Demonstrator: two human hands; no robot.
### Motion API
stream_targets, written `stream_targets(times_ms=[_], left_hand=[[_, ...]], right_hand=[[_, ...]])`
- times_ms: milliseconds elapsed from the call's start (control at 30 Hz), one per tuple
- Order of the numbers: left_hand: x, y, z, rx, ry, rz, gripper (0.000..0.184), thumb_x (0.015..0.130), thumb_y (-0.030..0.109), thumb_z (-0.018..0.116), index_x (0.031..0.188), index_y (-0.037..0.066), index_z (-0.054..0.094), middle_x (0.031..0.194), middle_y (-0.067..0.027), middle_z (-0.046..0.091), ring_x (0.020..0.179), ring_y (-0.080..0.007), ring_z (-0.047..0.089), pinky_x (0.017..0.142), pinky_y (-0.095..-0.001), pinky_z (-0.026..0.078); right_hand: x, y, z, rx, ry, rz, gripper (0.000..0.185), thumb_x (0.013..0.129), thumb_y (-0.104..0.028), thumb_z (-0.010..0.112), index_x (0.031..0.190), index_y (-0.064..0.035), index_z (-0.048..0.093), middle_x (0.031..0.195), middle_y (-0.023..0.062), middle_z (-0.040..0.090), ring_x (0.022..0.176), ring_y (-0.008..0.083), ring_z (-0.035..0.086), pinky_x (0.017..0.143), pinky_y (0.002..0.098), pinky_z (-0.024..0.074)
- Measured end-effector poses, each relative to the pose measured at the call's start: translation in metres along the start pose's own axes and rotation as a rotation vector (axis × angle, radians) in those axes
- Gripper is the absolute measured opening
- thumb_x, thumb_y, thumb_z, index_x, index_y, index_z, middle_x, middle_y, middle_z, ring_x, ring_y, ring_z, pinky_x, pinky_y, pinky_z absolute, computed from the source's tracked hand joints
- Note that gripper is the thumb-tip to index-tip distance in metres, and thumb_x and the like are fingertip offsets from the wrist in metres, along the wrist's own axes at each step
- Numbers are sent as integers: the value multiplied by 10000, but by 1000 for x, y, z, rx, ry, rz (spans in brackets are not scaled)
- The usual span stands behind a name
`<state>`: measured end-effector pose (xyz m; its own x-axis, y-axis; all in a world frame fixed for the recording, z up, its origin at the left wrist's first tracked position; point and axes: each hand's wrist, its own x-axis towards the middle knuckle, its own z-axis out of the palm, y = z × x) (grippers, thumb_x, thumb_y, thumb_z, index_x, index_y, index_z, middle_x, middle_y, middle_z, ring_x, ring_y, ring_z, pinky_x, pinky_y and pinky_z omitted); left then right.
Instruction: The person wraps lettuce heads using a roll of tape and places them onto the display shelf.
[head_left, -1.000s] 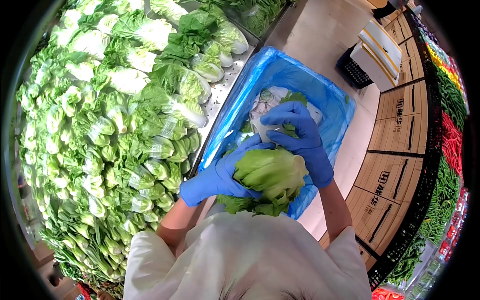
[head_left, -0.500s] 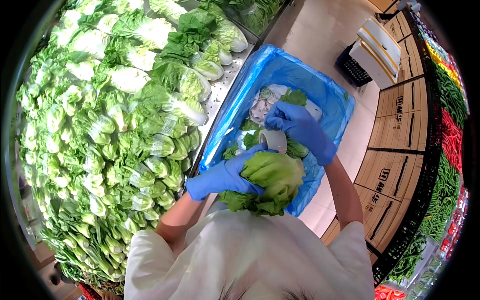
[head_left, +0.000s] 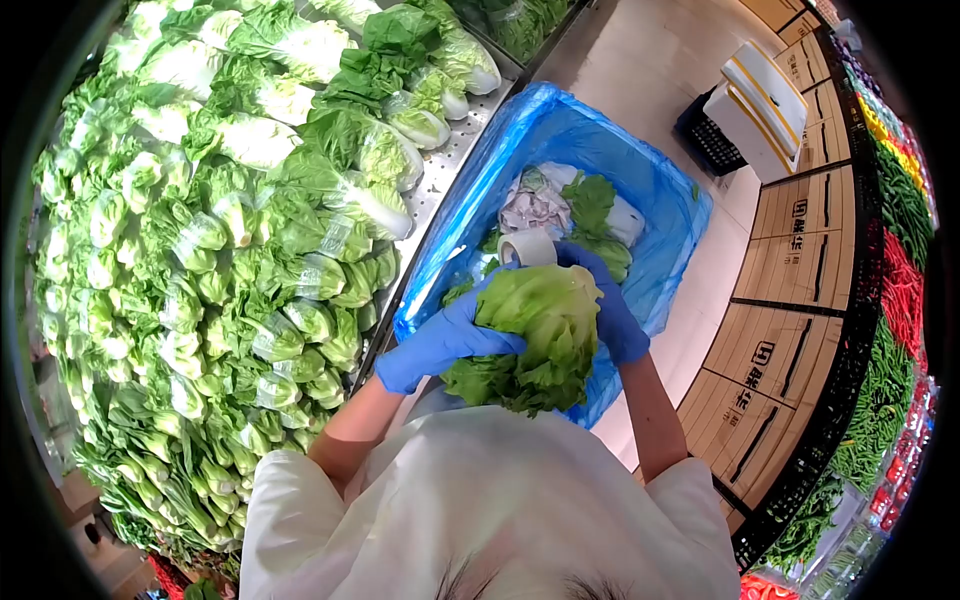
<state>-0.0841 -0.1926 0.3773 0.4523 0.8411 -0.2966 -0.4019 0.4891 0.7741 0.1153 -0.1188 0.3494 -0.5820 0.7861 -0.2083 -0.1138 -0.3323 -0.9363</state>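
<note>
A head of leafy green lettuce (head_left: 545, 325) is held in front of my chest. My left hand (head_left: 445, 345), in a blue glove, grips its left side, with the thumb lying over the leaves. My right hand (head_left: 612, 310), also blue-gloved, is against the far right side; its fingertips are hidden behind the lettuce. A roll of white tape (head_left: 531, 247) sits just beyond the lettuce, between my hands, close to the left fingers. Which fingers bear the roll I cannot make out. Below is a bin lined with blue plastic (head_left: 655, 185).
Loose leaves (head_left: 592, 205) and a crumpled pale bundle (head_left: 535, 205) lie in the bin. Wrapped greens (head_left: 300, 270) cover the display at left, with a perforated metal edge (head_left: 440, 175). On the right stand a white foam box (head_left: 750, 115), a black crate (head_left: 705, 135) and a wood-panelled stand (head_left: 765, 350).
My right hand has come down from above the bin to the right side of the lettuce. The tape roll has shifted slightly up and left, and the lettuce has turned a little.
</note>
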Motion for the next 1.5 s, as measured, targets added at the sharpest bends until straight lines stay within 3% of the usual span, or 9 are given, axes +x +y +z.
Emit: stream_targets(times_ms=[133, 233, 300, 567, 933, 1067, 1300, 1367, 1500], left_hand=[[1, 1, 5, -106, 53, -55, 696, 754, 21, 682, 1356, 57, 334, 1260, -48, 485, 1139, -131, 457, 962, -292, 379], [-6, 3, 6, -124, 83, -38, 644, 770, 35, 667, 1337, 56, 362, 1240, -54, 499, 1129, -143, 474, 947, -298, 400], [-7, 3, 2, -241, 104, -52, 663, 761, 30, 666, 1341, 53, 346, 1255, -68, 487, 1139, -165, 474, 953, -319, 400], [15, -24, -9, 5, 269, 224, 683, 767, 21, 644, 1356, 71, 302, 1281, -78, 450, 1160, -163, 454, 967, -305, 383], [-7, -12, -4, -115, 221, 263, 683, 782, 187, 681, 1343, 52, 314, 1280, -73, 447, 1163, -151, 439, 977, -299, 364], [7, -30, -10, 5, 404, 314, 686, 809, 170, 660, 1372, 68, 281, 1266, -80, 456, 1149, -155, 445, 971, -292, 361], [6, -32, -12, 93, 606, 286, 565, 825, 217, 658, 1302, 45, 407, 1195, -66, 517, 1081, -135, 493, 922, -268, 396], [3, -21, -10, 32, 557, 279, 568, 819, 230, 664, 1294, 42, 417, 1191, -61, 521, 1072, -131, 498, 916, -267, 401], [6, -29, -27, -35, 441, 263, 570, 816, 259, 666, 1284, 35, 428, 1179, -52, 532, 1054, -128, 510, 905, -265, 412]], right_hand=[[2, 0, 9, 331, 128, 17, 285, 858, -90, 521, 1131, -12, 539, 1004, 57, 601, 908, 110, 569, 795, 244, 459], [19, 21, -26, 3, 287, -71, 280, 860, -90, 518, 1129, -19, 544, 990, 50, 600, 862, 103, 572, 754, 244, 466], [16, 8, -41, 286, 429, -169, 284, 844, -104, 547, 1114, -18, 556, 945, 44, 608, 816, 103, 574, 723, 246, 467], [-22, -117, 37, -510, -42, 134, 311, 796, -282, 665, 914, 5, 644, 788, 40, 620, 685, 86, 547, 607, 252, 440], [-5, -97, 63, -752, 10, 179, 327, 804, -326, 634, 824, 0, 624, 661, 94, 567, 612, 146, 541, 584, 294, 416], [-3, -100, 71, -912, -22, 142, 308, 795, -317, 633, 806, -10, 611, 648, 112, 547, 610, 183, 533, 592, 320, 406], [11, -92, 57, -789, -8, 191, 383, 732, -352, 691, 730, 18, 591, 622, 117, 523, 557, 171, 489, 556, 324, 387], [17, -93, 50, -953, -105, 196, 329, 747, -296, 712, 692, 9, 603, 570, -23, 434, 552, 44, 377, 487, 257, 320], [20, -101, 44, -971, -136, 234, 402, 717, -395, 715, 736, -5, 622, 577, 46, 497, 539, 96, 462, 530, 290, 379]])
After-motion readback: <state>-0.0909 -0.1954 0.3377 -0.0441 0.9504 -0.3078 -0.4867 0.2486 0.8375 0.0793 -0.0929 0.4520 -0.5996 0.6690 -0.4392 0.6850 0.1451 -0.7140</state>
